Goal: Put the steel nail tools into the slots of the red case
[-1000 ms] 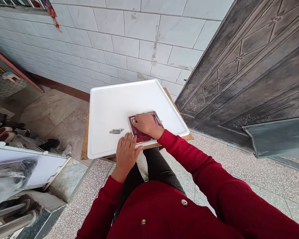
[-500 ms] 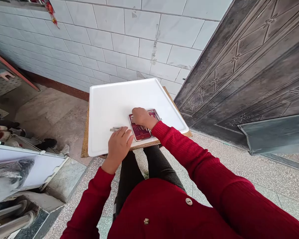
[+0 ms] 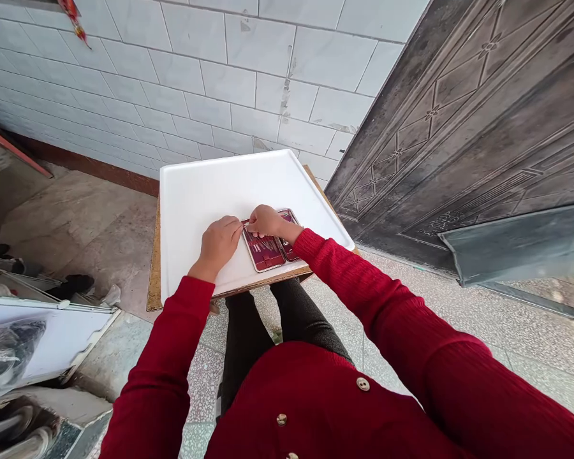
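Note:
An open manicure case (image 3: 266, 260) with a dark red lining lies near the front edge of a white tray (image 3: 196, 191). Slim silver tools sit in its left half, and more show in its right half. My right hand (image 3: 266, 221) is over the top of the left half, fingers pinched together; what they hold is too small to make out. Just left of the case, my left hand (image 3: 219, 244) is closed with its fingertips drawn together at the case's upper left corner. Anything inside its grip is hidden.
The tray rests on a brown board (image 3: 154, 268) against a white tiled wall (image 3: 229, 83). A dark patterned metal door (image 3: 411, 140) stands at the right. On the left are a white panel (image 3: 67, 338) and a stone ledge (image 3: 124, 344).
My left hand has moved up to the case's corner and its fingers have closed. The flat silver tool lying by it no longer shows. My right hand stays over the case. The view has shifted slightly.

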### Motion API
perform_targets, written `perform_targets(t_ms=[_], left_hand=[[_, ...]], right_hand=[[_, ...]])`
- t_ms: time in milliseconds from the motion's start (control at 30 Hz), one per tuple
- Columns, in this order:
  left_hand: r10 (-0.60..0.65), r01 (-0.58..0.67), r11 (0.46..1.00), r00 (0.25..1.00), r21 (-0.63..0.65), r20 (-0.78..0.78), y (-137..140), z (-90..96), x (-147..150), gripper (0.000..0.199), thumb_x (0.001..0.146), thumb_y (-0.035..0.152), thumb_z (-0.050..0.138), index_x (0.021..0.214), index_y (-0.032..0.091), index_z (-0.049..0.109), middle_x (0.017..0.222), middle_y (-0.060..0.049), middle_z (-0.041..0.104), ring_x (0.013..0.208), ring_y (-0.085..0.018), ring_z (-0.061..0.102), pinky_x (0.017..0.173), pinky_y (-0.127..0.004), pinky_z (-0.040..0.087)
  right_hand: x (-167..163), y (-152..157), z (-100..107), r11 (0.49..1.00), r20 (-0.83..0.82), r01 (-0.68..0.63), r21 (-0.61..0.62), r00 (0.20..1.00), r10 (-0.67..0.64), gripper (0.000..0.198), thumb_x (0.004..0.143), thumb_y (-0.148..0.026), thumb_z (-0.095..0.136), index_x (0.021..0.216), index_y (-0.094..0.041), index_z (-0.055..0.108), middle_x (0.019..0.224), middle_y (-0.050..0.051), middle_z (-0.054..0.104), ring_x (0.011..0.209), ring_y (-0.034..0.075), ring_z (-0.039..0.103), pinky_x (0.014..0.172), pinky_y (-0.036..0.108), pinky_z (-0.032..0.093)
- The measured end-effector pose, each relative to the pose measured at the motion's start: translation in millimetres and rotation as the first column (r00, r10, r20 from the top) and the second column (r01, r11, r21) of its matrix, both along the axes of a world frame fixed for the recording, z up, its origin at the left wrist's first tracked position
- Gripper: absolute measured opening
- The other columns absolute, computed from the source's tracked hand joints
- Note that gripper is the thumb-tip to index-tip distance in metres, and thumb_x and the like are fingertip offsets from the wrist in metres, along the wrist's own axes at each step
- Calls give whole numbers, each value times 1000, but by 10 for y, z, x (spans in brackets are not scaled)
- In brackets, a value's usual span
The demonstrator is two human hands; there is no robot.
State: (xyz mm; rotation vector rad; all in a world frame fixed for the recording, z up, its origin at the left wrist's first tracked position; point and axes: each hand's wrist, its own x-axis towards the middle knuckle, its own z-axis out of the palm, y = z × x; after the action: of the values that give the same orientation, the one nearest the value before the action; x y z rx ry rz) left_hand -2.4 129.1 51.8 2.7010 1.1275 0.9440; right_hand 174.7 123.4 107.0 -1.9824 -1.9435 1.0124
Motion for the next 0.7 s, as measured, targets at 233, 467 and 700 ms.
perform_targets(t_ms=[233, 467, 700], left_hand=[[-130, 131, 991, 991, 28, -39, -677, -44, -108, 33, 109, 27, 43, 114, 21, 75, 122, -9, 77, 123, -26, 67, 104, -45, 56], [-155, 155, 988, 986, -2, -52, -1027, -239, -117, 31, 108, 24, 47, 125, 19, 73, 133, -12, 74, 129, -28, 67, 110, -49, 55], [-138, 139, 989, 989, 40, -48, -1022, -214, -105, 27, 108, 23, 50, 121, 17, 73, 134, -11, 74, 128, -27, 67, 110, -46, 55]], right_hand=[[31, 47, -67, 994, 104, -28, 110, 994, 17, 20, 83, -16, 64, 68, -12, 76, 61, 5, 71, 51, 11, 56, 53, 22, 42], [-10, 251, 0, 990, -22, 38, 137, 999, -35, 18, 84, -14, 64, 71, -10, 75, 65, 5, 71, 52, 9, 54, 56, 20, 45], [-372, 582, 79, 982, 0, -115, 150, 993, 116, 18, 83, -17, 65, 69, -10, 75, 64, 6, 71, 56, 13, 60, 62, 25, 53]])
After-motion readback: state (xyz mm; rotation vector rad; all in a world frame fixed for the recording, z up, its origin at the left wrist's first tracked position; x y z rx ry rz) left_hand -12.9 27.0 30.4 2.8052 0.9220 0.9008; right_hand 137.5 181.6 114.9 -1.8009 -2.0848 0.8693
